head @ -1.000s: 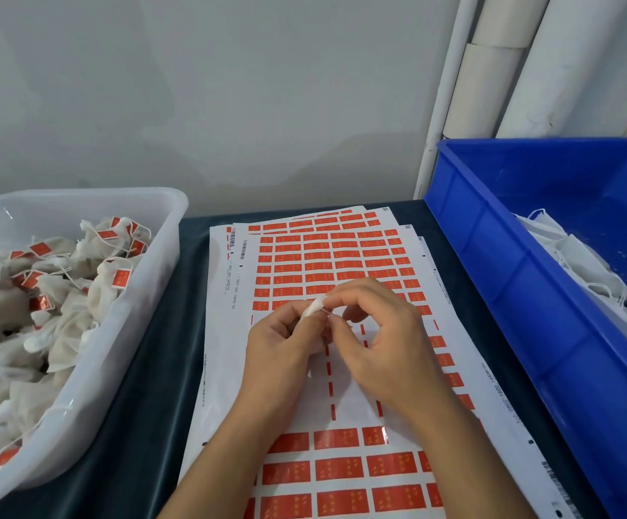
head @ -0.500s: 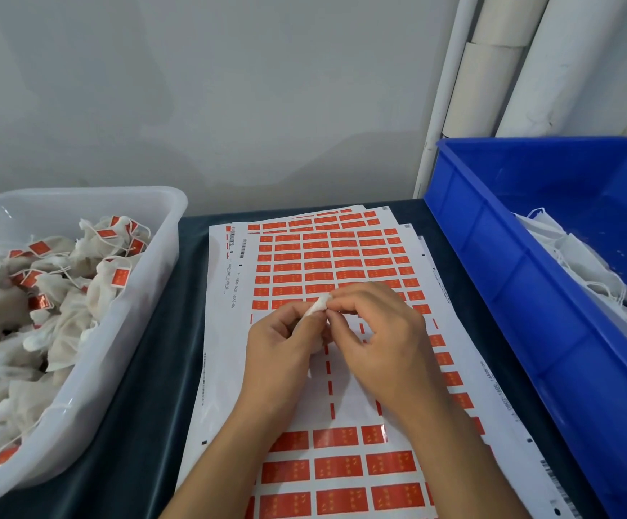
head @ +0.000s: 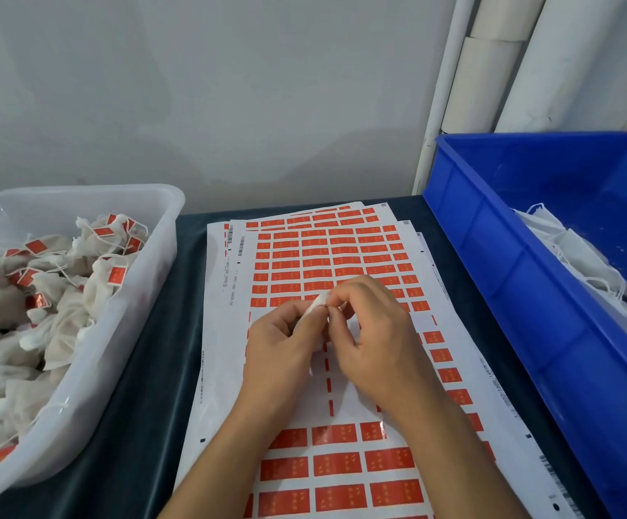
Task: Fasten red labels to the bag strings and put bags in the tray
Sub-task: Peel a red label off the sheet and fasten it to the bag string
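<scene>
Pinching together over the sticker sheets (head: 304,264), the left hand (head: 282,354) and right hand (head: 375,342) have barely shifted over the last second: fingertips closed on a small white cloth bag (head: 318,303), only its top corner showing between them. Whether a red label or the string is in that pinch cannot be told. Such stillness suggests fine work mid-fastening, not yet finished. Finished, labelled bags fill the clear tray (head: 162,234) at left; unlabelled ones lie in the blue bin (head: 491,279) at right.
</scene>
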Demonstrator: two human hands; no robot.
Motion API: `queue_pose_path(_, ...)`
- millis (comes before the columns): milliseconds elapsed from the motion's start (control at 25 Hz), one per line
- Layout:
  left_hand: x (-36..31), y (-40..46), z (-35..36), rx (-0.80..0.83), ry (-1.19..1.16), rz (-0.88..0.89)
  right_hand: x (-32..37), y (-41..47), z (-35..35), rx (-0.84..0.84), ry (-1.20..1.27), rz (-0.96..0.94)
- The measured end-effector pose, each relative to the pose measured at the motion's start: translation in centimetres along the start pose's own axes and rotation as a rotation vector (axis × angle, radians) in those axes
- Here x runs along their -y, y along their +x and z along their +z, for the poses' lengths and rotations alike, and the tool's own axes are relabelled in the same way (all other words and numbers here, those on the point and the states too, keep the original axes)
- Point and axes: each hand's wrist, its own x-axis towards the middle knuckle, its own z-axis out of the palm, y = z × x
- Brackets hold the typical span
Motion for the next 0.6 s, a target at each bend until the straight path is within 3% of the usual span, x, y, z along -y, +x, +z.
queue_pose_path(240, -0.05, -0.16, 0.17, -0.011, 0.034, 0.014, 0.42, 0.12, -0.25, 0.057, 0.056, 0.085)
queue_pose_path(600, -0.82, -0.57, 0.13, -0.025, -0.112, -0.020, 0.93, 0.03, -0.27, -0.024, 0.255, 0.118)
